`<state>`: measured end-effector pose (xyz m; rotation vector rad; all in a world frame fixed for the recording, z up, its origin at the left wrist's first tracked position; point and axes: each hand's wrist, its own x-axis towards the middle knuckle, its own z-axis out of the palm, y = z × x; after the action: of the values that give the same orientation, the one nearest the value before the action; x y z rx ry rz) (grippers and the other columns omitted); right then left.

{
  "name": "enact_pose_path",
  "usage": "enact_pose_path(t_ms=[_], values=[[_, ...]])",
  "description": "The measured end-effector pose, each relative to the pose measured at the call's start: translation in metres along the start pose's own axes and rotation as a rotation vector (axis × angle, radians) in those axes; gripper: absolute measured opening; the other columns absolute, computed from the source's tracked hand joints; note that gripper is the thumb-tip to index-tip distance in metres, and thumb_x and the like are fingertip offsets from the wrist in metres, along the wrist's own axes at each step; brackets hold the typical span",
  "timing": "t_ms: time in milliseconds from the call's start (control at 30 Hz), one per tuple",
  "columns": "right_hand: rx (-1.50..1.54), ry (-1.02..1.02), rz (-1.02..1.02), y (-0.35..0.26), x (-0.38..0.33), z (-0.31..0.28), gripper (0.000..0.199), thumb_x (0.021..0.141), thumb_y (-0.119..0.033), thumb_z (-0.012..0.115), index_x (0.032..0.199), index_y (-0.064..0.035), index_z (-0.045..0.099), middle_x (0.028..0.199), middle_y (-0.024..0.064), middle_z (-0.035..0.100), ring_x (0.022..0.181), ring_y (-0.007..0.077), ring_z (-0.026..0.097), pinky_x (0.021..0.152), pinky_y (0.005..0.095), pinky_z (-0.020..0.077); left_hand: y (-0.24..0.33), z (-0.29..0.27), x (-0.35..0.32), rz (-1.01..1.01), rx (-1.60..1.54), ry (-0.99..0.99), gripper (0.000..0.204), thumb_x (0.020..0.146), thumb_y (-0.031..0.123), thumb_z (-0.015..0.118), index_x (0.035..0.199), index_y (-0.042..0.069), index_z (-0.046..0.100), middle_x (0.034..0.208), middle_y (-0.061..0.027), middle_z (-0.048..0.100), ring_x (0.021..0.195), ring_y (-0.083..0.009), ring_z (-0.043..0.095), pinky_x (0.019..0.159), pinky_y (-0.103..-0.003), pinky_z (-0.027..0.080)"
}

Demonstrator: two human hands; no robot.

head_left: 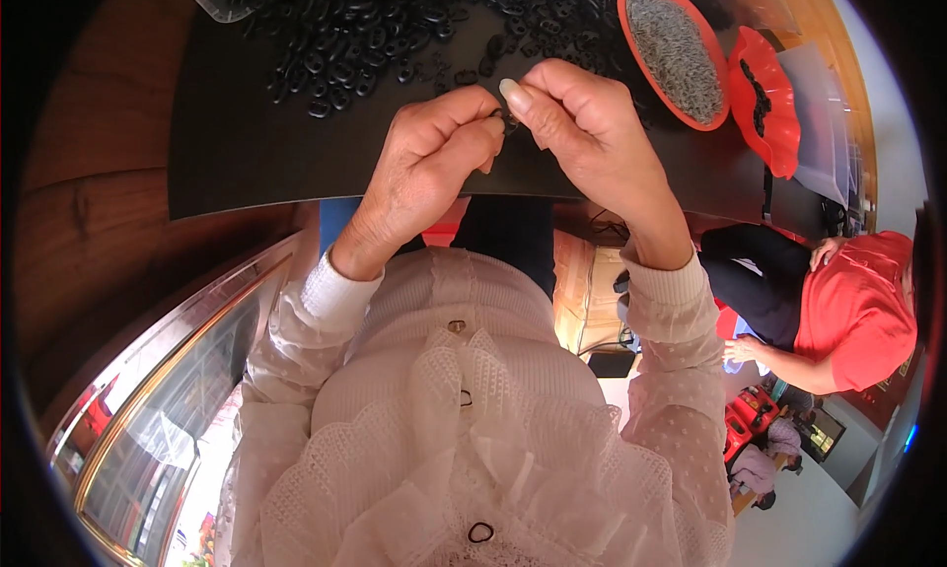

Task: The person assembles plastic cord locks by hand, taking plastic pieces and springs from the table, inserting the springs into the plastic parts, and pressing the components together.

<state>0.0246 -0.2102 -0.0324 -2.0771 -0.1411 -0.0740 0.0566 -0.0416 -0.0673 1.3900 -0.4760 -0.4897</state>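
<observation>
Over the black tabletop (256, 163), near its front edge, my two hands meet thumb to thumb. My left hand (424, 163) is closed in a pinch on a small dark part (507, 119), most of it covered by the fingertips. From the other side my right hand (592, 133) pinches at the same small part, its thumb pointing up and left. Just beyond the hands spreads a pile of black oval plastic pieces with holes (365, 35), with a few smaller black pieces (464, 76) loose at its front.
At the right stands an orange-red oval bowl (724, 113) full of small grey metal pins or screws. Beside it are a red scalloped dish (779, 94) with black bits and a clear plastic container (824, 133). A person in red (858, 311) sits to the right.
</observation>
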Motion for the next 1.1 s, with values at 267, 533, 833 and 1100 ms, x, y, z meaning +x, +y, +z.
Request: enact_pose_path(t_ms=[267,533,833,1100], values=[[-0.115,0.004,-0.055,0.002,-0.006,0.006,0.026,0.092,-0.019,0.060,0.074,-0.0004,0.053,0.055,0.0077,0.044,0.048,0.0132,0.039,0.045,0.0291,0.0347,0.000,-0.001,-0.001,0.009,-0.027,0.003,0.013,0.087,0.004,0.048,0.077,-0.001,0.054,0.064,-0.0014,0.052,0.060,-0.0078,0.048,0.055,-0.024,0.040],[0.079,-0.014,0.046,-0.001,-0.012,-0.001,0.019,0.091,-0.014,0.060,0.080,-0.0001,0.052,0.061,0.0051,0.044,0.054,0.0104,0.038,0.047,0.0275,0.0347,0.002,-0.002,-0.001,-0.030,-0.081,-0.024,0.013,0.087,0.003,0.049,0.075,0.000,0.054,0.065,0.0001,0.051,0.061,-0.0063,0.046,0.055,-0.023,0.039],[-0.136,-0.046,-0.216,-0.001,-0.006,0.003,0.013,0.090,-0.006,0.057,0.081,-0.0005,0.049,0.065,0.0104,0.048,0.054,0.0213,0.047,0.050,0.0321,0.0382,-0.012,-0.002,-0.002,0.107,0.016,-0.021,0.014,0.085,0.001,0.049,0.071,0.000,0.050,0.058,0.0019,0.044,0.054,-0.0042,0.039,0.047,-0.023,0.033],[-0.090,0.107,-0.186,0.000,-0.014,0.021,0.013,0.088,-0.003,0.058,0.081,-0.0006,0.047,0.067,0.0113,0.048,0.056,0.0250,0.049,0.051,0.0330,0.0398,-0.005,0.001,-0.003,0.028,-0.048,0.031,0.015,0.085,0.000,0.048,0.070,0.001,0.050,0.058,0.0032,0.044,0.053,-0.0033,0.037,0.046,-0.022,0.032]])
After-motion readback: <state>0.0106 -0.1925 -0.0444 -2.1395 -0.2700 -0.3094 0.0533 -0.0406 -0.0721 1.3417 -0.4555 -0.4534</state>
